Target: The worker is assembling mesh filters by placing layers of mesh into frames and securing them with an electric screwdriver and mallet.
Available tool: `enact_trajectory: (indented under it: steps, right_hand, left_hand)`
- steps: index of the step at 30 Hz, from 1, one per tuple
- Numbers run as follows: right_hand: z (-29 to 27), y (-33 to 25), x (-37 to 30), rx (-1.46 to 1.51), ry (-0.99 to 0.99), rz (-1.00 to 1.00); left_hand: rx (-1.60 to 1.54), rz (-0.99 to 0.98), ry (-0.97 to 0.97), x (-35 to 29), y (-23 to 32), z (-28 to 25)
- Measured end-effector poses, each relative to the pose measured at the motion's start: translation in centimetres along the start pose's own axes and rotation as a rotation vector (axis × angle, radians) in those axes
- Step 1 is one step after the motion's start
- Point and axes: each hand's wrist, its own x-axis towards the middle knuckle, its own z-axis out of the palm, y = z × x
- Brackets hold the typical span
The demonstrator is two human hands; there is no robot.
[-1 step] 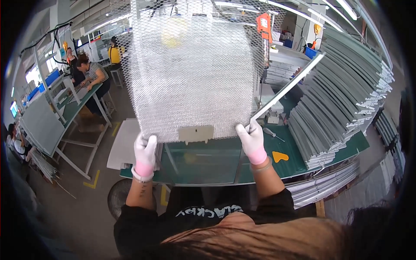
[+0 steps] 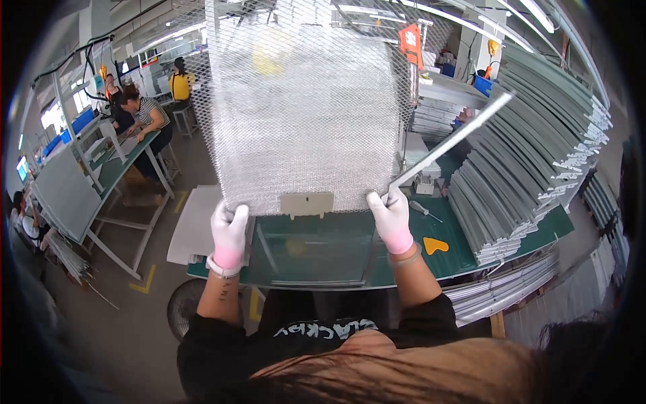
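Note:
Upright before me stands a silvery expanded-metal mesh sheet [image 2: 303,128] of several see-through layers. A small beige plate [image 2: 307,203] with a dark slot sits at its lower edge. My left hand [image 2: 229,232], in a white glove with a pink cuff, is closed on the lower left corner, thumb on the near face. My right hand [image 2: 390,219], gloved alike, pinches the lower right corner. It also holds the end of a pale narrow metal strip [image 2: 457,139] that slants up to the right. Below lies a thin-framed glassy panel [image 2: 309,252] on the green table.
On the green table [image 2: 464,259] lie a screwdriver [image 2: 426,211] and an orange flat piece [image 2: 436,245]. A tall stack of grey framed panels [image 2: 525,155] leans at the right. An orange-red tool [image 2: 410,46] hangs behind the mesh. Other people work at a left-hand bench [image 2: 111,161].
The mesh's lower edge has risen slightly on the left, with my left hand moving a little right and up. The metal strip's far end has swung slightly right and down.

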Motion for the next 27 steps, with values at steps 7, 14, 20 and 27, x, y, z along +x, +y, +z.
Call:
enact_trajectory:
  steps: [7, 14, 20, 27]
  right_hand:
    - [0.6, 2.3, -0.9, -0.339, 0.282, -0.218]
    - [-0.4, 2.7, -0.8, -0.207, 0.135, -0.161]
    - [-0.5, 4.7, -1.5, -0.194, 0.054, -0.153]
    - [-1.3, 9.5, -7.9, -0.155, -0.147, 0.205]
  left_hand:
    - [0.039, 0.068, 0.018, 2.2, -3.9, 0.9]
    - [-0.016, 0.022, -0.114, 2.2, -4.8, 0.2]
    - [-0.013, -0.054, -0.089, 0.8, -6.8, -0.5]
    - [0.303, -0.224, -0.213, -3.4, -13.1, -4.2]
